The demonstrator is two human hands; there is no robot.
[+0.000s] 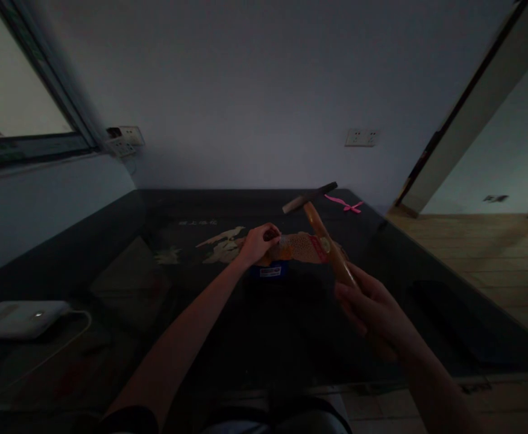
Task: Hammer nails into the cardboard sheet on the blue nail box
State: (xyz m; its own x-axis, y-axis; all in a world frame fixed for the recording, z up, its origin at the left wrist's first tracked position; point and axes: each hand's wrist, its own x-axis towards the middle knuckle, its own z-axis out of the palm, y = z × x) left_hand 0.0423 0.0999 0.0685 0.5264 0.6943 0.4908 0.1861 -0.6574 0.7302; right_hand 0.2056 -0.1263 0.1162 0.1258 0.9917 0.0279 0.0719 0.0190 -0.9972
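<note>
1. On the dark table (300,343): patterned strip (302,248), blue box (269,270) right by it.
2. Over the table: right hand (377,304) wraps the handle of a hammer (320,226), head up.
3. At the strip: left hand (257,244), fingers curled; cannot tell whether anything is pinched.

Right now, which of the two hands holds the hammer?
The right hand, gripping the hammer by its handle; the left hand is at the patterned piece instead.
</note>
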